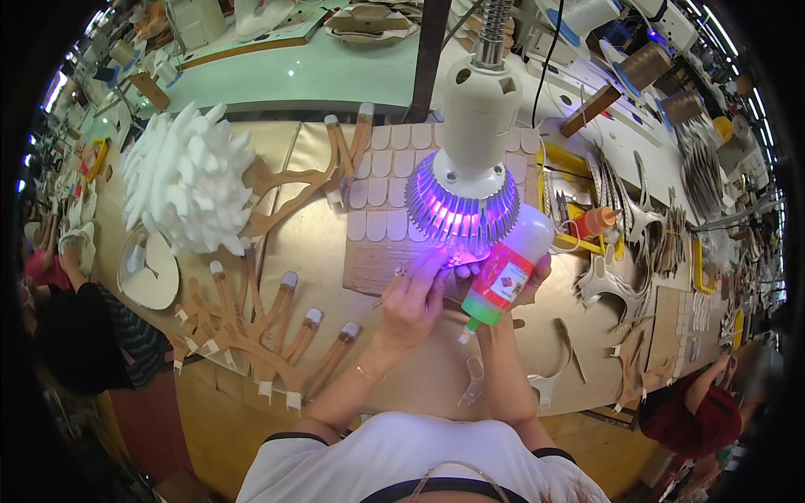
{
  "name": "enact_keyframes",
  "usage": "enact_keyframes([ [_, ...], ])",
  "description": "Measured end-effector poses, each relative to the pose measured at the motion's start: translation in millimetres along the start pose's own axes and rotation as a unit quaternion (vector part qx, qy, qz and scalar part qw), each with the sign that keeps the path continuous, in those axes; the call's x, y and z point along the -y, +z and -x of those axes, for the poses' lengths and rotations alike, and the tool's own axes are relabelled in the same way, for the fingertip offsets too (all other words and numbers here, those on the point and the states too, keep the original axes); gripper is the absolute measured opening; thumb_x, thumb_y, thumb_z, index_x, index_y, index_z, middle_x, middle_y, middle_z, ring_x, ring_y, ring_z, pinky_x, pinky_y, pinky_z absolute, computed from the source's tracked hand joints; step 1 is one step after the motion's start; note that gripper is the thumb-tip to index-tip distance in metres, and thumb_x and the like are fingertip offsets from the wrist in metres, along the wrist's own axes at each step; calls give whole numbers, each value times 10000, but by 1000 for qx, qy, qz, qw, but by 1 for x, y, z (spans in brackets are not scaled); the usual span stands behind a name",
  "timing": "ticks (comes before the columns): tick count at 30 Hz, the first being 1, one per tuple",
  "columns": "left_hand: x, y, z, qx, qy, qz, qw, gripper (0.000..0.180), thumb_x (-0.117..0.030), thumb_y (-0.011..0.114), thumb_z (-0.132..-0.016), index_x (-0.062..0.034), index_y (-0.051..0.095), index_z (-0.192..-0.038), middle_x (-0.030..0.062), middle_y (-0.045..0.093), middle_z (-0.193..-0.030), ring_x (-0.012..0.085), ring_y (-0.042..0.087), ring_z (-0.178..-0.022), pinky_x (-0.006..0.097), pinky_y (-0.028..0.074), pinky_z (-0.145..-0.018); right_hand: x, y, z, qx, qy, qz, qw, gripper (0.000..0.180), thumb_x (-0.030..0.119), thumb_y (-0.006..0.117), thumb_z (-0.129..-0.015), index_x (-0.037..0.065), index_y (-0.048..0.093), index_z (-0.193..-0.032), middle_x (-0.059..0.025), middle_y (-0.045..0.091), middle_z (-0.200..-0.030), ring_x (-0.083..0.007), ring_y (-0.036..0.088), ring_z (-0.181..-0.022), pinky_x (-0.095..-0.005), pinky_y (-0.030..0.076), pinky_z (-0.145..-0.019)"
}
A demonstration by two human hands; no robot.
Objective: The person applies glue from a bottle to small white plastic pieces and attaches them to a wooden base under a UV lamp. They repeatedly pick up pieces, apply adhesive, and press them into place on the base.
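Below the purple-lit lamp (465, 205), my left hand (411, 306) is closed, its fingertips together at a small glowing piece whose kind I cannot make out. A thin tip pokes out on that hand's left side. My right hand (537, 275) is wrapped around a squeeze bottle (511, 268) with a white body, red label and green cap. The bottle is tilted with its pale nozzle pointing down toward me. It hides most of that hand. Under the lamp lies a brown board (377, 264) bearing rows of pale rounded tabs (379, 193).
A heap of white foam-like pieces (189, 180) stands at left, near branching tan straps (268, 344) with pale tips. A yellow tray (579, 172) holds an orange-capped bottle (595, 222) at right. Cut strap pieces (616, 281) lie beside it. Other people sit at both sides.
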State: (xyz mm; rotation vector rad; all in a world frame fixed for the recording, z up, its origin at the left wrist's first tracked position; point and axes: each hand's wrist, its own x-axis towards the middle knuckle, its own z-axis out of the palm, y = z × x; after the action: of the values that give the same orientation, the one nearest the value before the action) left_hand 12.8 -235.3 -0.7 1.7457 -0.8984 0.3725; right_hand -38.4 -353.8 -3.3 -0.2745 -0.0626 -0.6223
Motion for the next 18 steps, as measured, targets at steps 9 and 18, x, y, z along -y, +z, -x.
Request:
enact_keyframes([
  [9, 3, 4, -6, 56, -31, 11, 998, 247, -14, 630, -825, 19, 635, -1069, 168, 658, -935, 264, 646, -707, 324, 516, -623, 3, 6, 3, -41, -38, 21, 998, 718, 584, 494, -796, 11, 454, -1227, -157, 584, -984, -259, 602, -730, -381, 527, -631],
  [18, 2, 6, -10, 122, -378, 315, 862, 207, -135, 557, -941, 36, 635, -1028, 38, 658, -806, 76, 586, -678, 237, 468, -585, 46, 32, 9, -44, -279, 444, 850, 773, 422, 696, -702, 1, 362, -1257, -162, 510, -1066, -235, 566, -909, -380, 502, -812],
])
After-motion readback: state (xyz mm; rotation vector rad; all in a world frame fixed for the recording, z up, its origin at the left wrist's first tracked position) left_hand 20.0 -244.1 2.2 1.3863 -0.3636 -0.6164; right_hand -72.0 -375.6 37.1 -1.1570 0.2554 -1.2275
